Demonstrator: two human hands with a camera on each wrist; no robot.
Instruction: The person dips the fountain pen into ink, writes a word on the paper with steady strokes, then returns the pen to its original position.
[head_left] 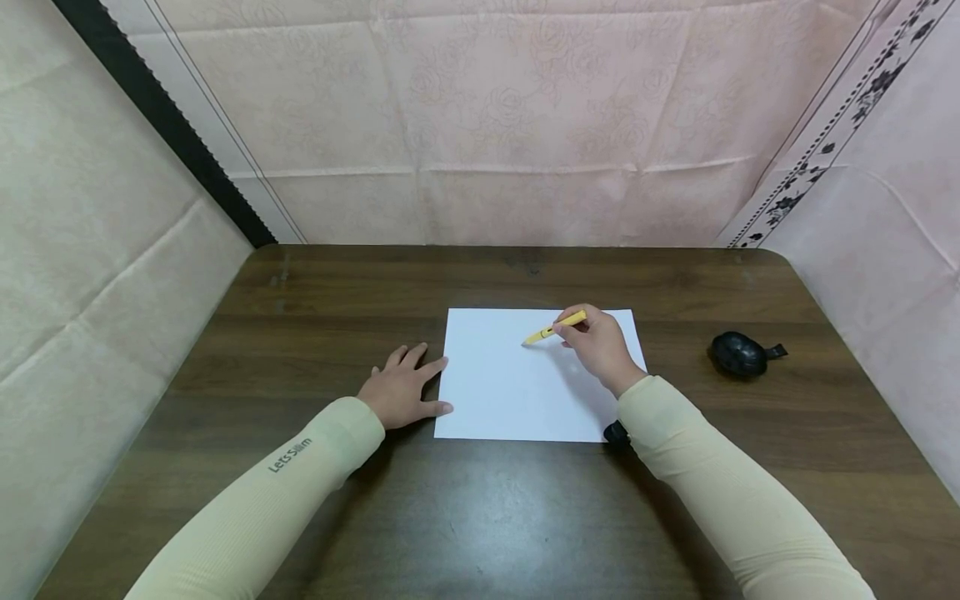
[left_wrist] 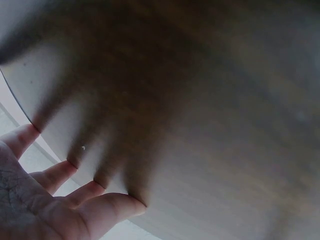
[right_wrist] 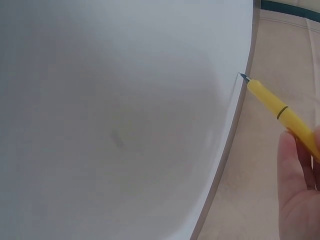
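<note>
A white sheet of paper (head_left: 510, 392) lies on the brown wooden table. My right hand (head_left: 602, 350) pinches a yellow pen (head_left: 564, 323) over the sheet's upper half. In the right wrist view the pen (right_wrist: 277, 109) shows a dark pointed tip at the paper (right_wrist: 150, 100), with a thin faint line beside it. My left hand (head_left: 401, 393) lies with fingers spread at the sheet's left edge, the thumb on the paper and the other fingers mostly on the table. The left wrist view shows the hand's (left_wrist: 50, 205) fingertips against the surface.
A glossy black rounded object (head_left: 738, 354) with a short tab sits to the right of the paper. Another small black thing (head_left: 617, 433) is partly hidden under my right sleeve at the sheet's lower right corner. Pale cloth (head_left: 510, 125) hangs behind the table (head_left: 360, 283) and along both sides.
</note>
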